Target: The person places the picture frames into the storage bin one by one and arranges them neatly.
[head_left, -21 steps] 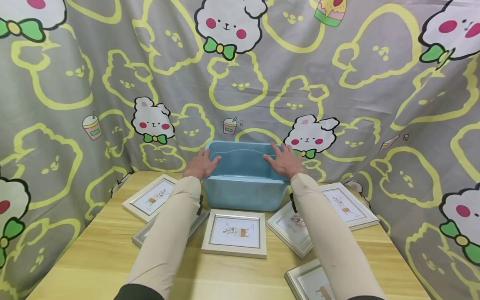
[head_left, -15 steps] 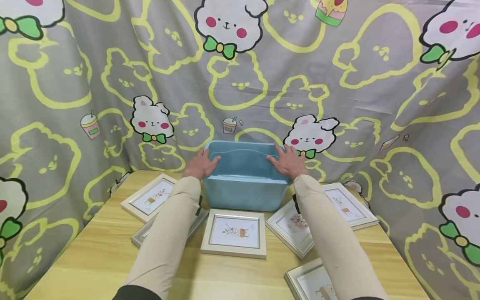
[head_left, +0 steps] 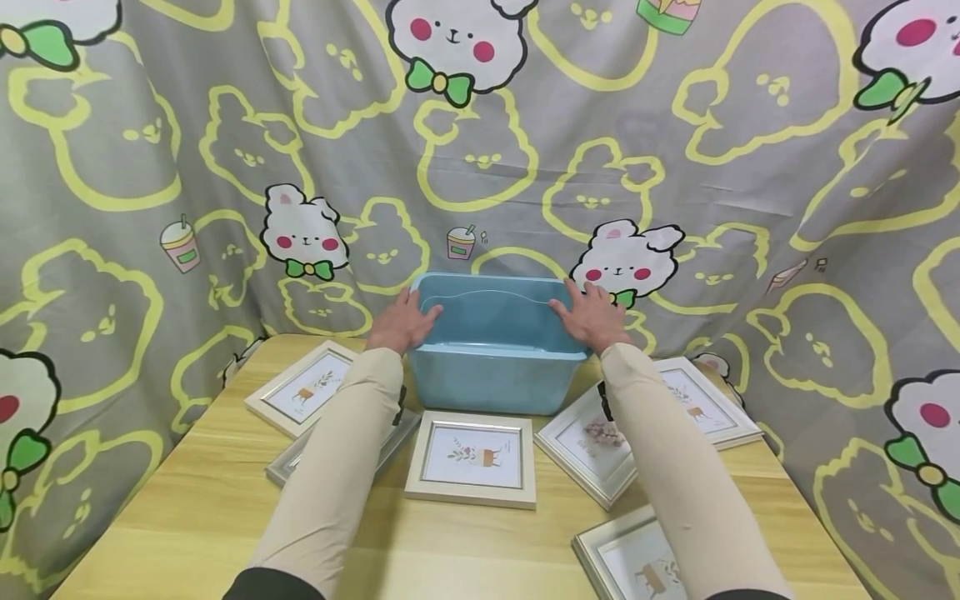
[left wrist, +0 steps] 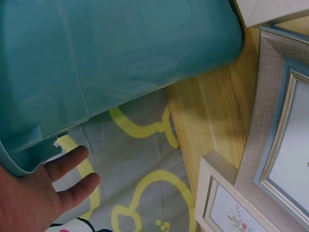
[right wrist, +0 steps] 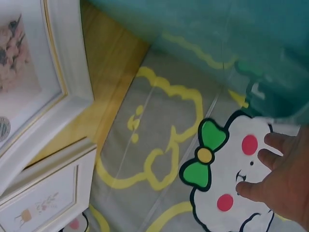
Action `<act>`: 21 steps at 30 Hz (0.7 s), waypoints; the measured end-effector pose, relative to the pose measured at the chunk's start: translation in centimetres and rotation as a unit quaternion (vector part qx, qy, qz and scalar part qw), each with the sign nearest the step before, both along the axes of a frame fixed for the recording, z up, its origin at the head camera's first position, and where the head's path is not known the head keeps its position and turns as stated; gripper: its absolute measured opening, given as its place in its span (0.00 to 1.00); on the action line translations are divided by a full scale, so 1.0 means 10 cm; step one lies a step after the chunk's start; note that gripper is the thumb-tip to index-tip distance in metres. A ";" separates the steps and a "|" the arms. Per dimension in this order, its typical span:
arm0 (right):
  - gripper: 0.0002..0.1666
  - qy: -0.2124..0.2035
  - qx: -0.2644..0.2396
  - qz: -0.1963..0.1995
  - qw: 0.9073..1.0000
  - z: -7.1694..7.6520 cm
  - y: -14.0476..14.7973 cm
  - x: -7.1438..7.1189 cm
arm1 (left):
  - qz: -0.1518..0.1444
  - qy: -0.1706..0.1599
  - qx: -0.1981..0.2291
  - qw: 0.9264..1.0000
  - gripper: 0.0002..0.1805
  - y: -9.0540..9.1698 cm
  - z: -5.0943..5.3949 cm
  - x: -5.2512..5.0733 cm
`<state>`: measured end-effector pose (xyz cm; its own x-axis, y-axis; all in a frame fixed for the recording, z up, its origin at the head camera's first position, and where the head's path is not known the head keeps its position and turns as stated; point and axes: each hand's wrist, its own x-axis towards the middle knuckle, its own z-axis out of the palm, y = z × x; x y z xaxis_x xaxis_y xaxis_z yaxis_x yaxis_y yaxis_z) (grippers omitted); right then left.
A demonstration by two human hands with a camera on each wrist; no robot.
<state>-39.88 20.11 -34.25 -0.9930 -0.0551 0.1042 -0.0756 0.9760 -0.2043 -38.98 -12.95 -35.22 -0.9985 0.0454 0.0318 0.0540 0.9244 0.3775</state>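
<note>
A light blue plastic bin (head_left: pixel 495 379) stands upright at the back of the table. My left hand (head_left: pixel 401 323) rests on its left rim, thumb on the inner side and fingers outside. In the left wrist view, the fingers (left wrist: pixel 77 186) stretch out past the rim, fairly straight. At the opposite end, my right hand (head_left: pixel 592 318) lies at the right rim with its fingers spread. The right wrist view has that hand's fingers (right wrist: pixel 273 157) extended beside the bin's wall (right wrist: pixel 231 29); whether they touch it, I cannot tell.
Several picture frames lie around the bin: a cream one (head_left: pixel 474 458) in front, a grey one (head_left: pixel 393 442) partly under my left arm, another cream one (head_left: pixel 303 387) at left, and a flower-print one (head_left: pixel 581 442) at right. A patterned curtain (head_left: pixel 480 175) hangs behind the table (head_left: pixel 435 554).
My right hand has shifted a little to the right along the bin's right end. My left hand stays at the left rim. The view has tilted slightly downward.
</note>
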 end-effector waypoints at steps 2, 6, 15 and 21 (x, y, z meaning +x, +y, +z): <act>0.42 0.000 -0.014 -0.005 1.000 0.01 0.06 -0.01 | 0.001 -0.001 0.001 1.000 0.42 0.00 -0.01 0.00; 0.42 0.000 -0.026 -0.019 0.999 -0.01 0.22 -0.04 | 0.004 0.002 0.005 1.000 0.42 0.00 -0.01 0.02; 0.44 0.001 -0.013 -0.035 0.999 -0.16 0.67 -0.03 | 0.011 -0.005 0.003 1.000 0.42 0.01 -0.01 0.01; 0.48 -0.008 -0.003 -0.035 0.999 -0.30 0.90 0.04 | 0.013 0.001 0.003 1.000 0.42 0.02 -0.03 -0.01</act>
<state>-39.46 29.15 -37.29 -0.9959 0.0156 0.0891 -0.0036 0.9774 -0.2112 -39.05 -12.77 -35.49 -0.9992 0.0196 0.0347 0.0314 0.9232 0.3830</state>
